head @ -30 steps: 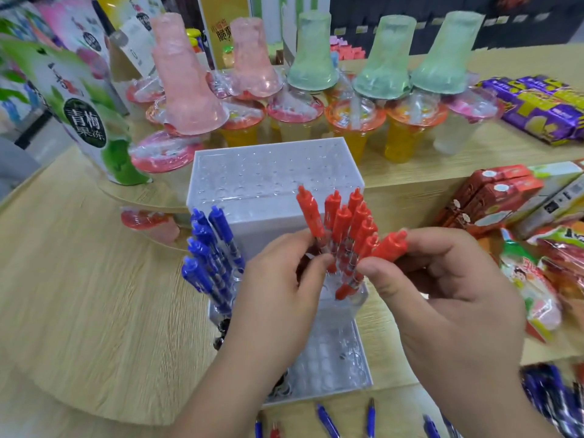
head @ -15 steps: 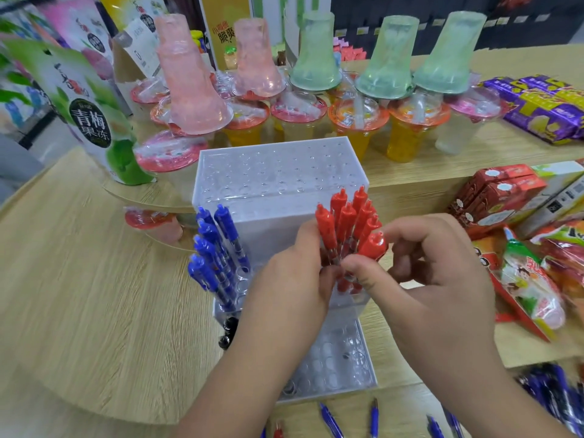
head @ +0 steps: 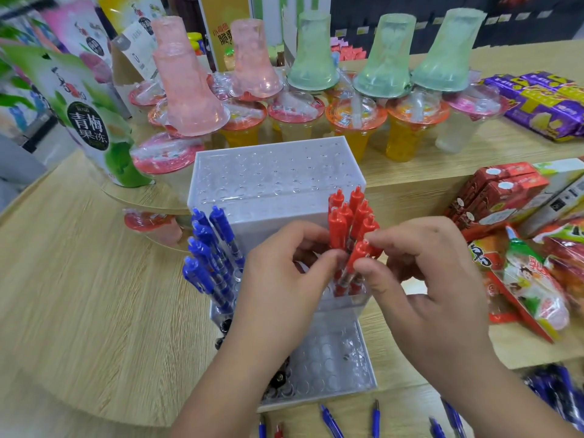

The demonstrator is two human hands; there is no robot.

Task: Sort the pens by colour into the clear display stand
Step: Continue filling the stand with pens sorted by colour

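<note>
The clear display stand (head: 271,172) rises in stepped tiers at the centre of the wooden table. Several blue pens (head: 211,251) stand in its left holes and several red pens (head: 346,216) in its right holes. My right hand (head: 426,279) pinches one red pen (head: 357,257) between thumb and forefinger, lowering it into the red cluster. My left hand (head: 281,279) pinches the red pens from the left side. The lowest tier (head: 335,358) shows bare holes and some black pen tops beside my left wrist.
Loose blue pens (head: 330,420) and a red one (head: 278,429) lie along the near table edge. Jelly cups (head: 357,121) and snack packets (head: 531,279) crowd the back and right. A green jelly bag (head: 91,121) stands at the left.
My right hand brought the red pen from a tilt at the right to upright among the other red pens. My left hand stayed at the red cluster.
</note>
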